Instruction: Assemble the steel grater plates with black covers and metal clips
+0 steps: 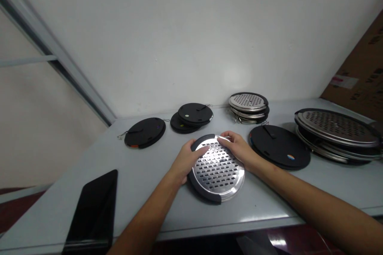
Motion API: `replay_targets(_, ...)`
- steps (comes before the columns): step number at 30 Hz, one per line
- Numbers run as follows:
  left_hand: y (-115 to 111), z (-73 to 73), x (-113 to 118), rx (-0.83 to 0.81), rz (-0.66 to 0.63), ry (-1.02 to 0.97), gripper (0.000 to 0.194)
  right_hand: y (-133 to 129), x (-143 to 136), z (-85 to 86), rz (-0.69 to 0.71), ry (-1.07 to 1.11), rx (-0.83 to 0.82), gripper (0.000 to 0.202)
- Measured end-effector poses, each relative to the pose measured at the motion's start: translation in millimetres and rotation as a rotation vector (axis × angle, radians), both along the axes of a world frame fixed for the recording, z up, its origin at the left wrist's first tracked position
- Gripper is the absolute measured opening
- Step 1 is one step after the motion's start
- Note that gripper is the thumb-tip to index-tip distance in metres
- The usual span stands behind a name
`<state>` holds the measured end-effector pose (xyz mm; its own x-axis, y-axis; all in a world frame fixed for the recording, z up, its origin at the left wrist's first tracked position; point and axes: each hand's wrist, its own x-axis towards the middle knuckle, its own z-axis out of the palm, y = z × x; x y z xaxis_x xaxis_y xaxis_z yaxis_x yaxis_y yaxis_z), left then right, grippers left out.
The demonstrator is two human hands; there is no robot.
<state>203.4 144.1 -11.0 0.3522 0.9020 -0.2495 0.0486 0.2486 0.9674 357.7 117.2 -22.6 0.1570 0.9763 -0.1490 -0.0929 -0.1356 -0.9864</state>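
Observation:
A round disc with a shiny slotted metal face (220, 173) and a dark rim is held just in front of me, tilted over the table. My left hand (186, 162) grips its left edge, thumb on the metal and fingers behind. At the upper right edge, my right hand (239, 149) is closed on the same disc, its thumb over the rim. The underside is hidden. Close to my right hand lies a similar disc with its black side up (277, 145), bearing a small coloured sticker and a short wire.
Black discs lie at the back: one at left (145, 132) and an overlapping pair (196, 114). Metal-faced discs form a small stack (248, 101) and a larger stack (336, 127) at right. A black flat panel (95, 207) lies front left. A cardboard box (359, 75) stands far right.

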Motion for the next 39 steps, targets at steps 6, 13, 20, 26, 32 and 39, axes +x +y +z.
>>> replay_targets(6, -1.2, 2.4, -1.7, 0.051, -0.014, -0.105, 0.039, 2.2, 3.9, 9.3, -0.04, 0.042, 0.01, 0.026)
replay_targets(13, -14.9, 15.6, -29.8, 0.769, 0.138, 0.222, 0.036, 8.4, 16.3, 13.2, -0.104, 0.093, 0.195, 0.035)
replay_targets(20, -37.1, -4.4, -39.7, 1.611, -0.36, 0.669, 0.038, 13.5, 18.9, 1.4, -0.027, -0.1, 0.212, 0.033)
replay_targets(26, -49.7, -15.9, -23.3, 1.498, -0.459, 0.959, 0.047, 19.5, 22.6, -9.2, -0.006, -0.323, 0.276, 0.029)
replay_targets(32, -9.9, 19.4, -20.4, 1.226, -0.478, 0.776, 0.053, 22.1, 31.4, -17.1, -0.005, -0.667, 0.334, 0.021)
replay_targets(39, 152.9, 41.7, -80.3, 0.757, 0.089, 1.391, 0.036, 6.4, 24.6, -5.3, 0.306, -0.868, 0.474, 0.044)
